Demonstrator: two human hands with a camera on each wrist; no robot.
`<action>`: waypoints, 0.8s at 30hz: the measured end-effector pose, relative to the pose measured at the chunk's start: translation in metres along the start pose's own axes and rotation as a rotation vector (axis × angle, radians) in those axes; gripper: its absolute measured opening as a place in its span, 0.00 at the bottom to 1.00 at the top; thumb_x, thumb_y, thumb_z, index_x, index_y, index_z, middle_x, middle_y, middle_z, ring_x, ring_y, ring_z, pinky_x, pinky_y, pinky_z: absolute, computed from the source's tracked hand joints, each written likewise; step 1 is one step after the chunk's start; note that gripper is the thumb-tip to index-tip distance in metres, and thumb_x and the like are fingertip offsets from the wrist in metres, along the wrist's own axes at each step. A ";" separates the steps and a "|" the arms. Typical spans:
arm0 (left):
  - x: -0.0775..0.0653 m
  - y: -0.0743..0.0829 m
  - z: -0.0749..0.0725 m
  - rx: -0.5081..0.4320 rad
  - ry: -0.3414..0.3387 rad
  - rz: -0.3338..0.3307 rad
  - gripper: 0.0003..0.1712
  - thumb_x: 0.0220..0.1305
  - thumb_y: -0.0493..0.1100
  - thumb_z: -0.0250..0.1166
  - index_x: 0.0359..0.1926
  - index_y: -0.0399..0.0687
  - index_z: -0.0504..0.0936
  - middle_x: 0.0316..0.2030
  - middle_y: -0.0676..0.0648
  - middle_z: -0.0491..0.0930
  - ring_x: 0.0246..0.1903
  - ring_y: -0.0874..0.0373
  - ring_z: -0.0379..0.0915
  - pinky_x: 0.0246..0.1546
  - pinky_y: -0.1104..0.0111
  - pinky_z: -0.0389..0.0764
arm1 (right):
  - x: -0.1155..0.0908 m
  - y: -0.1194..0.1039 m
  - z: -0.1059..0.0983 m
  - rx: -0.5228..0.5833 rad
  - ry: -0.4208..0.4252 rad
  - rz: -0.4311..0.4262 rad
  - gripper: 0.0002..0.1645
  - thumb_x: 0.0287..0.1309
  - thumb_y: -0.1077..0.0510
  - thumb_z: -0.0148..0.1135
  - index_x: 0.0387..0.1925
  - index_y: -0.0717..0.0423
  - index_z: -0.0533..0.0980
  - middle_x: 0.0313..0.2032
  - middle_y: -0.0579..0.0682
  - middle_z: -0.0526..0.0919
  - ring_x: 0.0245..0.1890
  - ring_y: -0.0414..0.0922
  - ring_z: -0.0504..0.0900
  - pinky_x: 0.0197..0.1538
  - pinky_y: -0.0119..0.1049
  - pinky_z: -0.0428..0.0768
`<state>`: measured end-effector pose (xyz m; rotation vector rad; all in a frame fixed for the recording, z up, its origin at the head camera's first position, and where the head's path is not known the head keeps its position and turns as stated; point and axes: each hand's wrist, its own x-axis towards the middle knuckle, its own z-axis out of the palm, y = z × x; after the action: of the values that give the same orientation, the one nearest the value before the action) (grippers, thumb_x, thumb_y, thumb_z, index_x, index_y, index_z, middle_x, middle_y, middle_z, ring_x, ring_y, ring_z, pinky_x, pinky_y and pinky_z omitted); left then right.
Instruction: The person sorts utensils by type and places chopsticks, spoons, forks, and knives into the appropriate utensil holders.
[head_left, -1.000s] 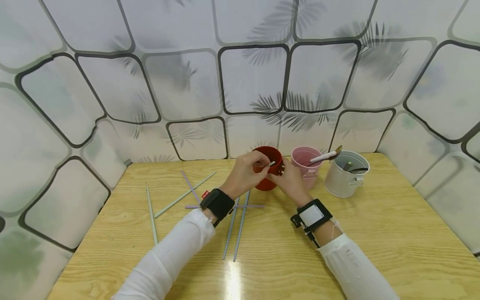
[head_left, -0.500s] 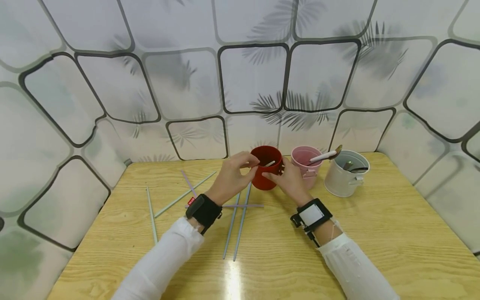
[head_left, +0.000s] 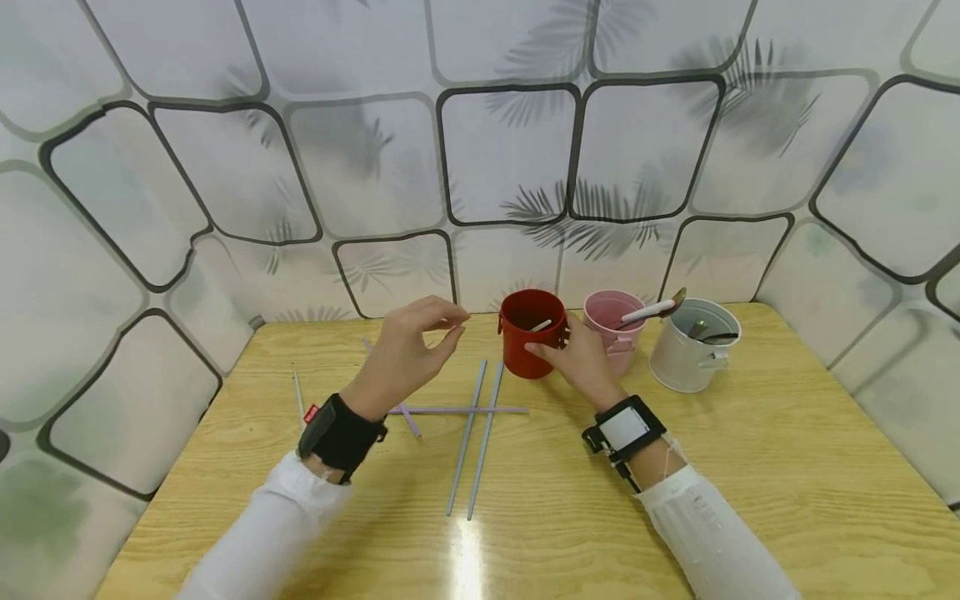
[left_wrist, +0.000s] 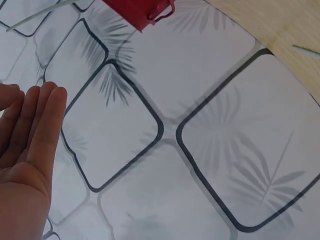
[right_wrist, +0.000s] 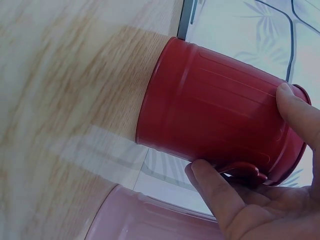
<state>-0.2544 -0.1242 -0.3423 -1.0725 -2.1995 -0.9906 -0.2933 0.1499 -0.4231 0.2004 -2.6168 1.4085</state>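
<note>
My right hand [head_left: 581,354] grips the red bucket [head_left: 528,354] at its right side. In the right wrist view the thumb [right_wrist: 295,107] lies on the red wall near the rim, and the other fingers [right_wrist: 220,192] are around the side handle. A pale stick [head_left: 541,326] stands in the red bucket, its end above the rim in the left wrist view. To the left of the bucket, my left hand [head_left: 408,354] is in the air with nothing in it, fingers extended and thumb close to them.
Beside the red bucket stand a pink bucket [head_left: 612,310], where a white-handled utensil [head_left: 648,312] leans, and a white bucket [head_left: 678,358] with utensils. Blue sticks [head_left: 483,454] and purple sticks [head_left: 442,410] cross on the wooden table [head_left: 600,533]. A pale green stick [head_left: 298,392] lies further left.
My left hand has let go of the pale stick in the red bucket and moved left, away from the rim. My right hand stays on the bucket.
</note>
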 end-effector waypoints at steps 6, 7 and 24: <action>-0.018 -0.003 -0.030 0.051 -0.021 -0.116 0.12 0.65 0.26 0.68 0.47 0.39 0.86 0.44 0.43 0.85 0.46 0.50 0.83 0.49 0.64 0.85 | -0.001 0.000 0.001 -0.002 0.003 -0.008 0.43 0.59 0.49 0.77 0.70 0.60 0.69 0.61 0.61 0.80 0.60 0.58 0.79 0.62 0.54 0.80; -0.021 -0.004 -0.035 0.060 -0.026 -0.145 0.12 0.65 0.26 0.68 0.48 0.39 0.86 0.44 0.43 0.85 0.46 0.50 0.83 0.48 0.64 0.85 | -0.001 0.000 0.001 -0.001 0.005 -0.010 0.43 0.59 0.49 0.77 0.70 0.60 0.69 0.62 0.61 0.80 0.60 0.58 0.79 0.62 0.54 0.80; -0.079 -0.027 -0.093 0.256 0.059 -0.433 0.08 0.66 0.27 0.66 0.43 0.35 0.88 0.39 0.37 0.87 0.38 0.44 0.84 0.40 0.51 0.86 | -0.001 0.001 0.001 0.008 0.007 -0.032 0.44 0.58 0.49 0.78 0.70 0.61 0.69 0.62 0.62 0.80 0.61 0.60 0.79 0.63 0.55 0.79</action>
<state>-0.2215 -0.2445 -0.3501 -0.4560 -2.4804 -0.8622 -0.2921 0.1496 -0.4242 0.2367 -2.5905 1.4073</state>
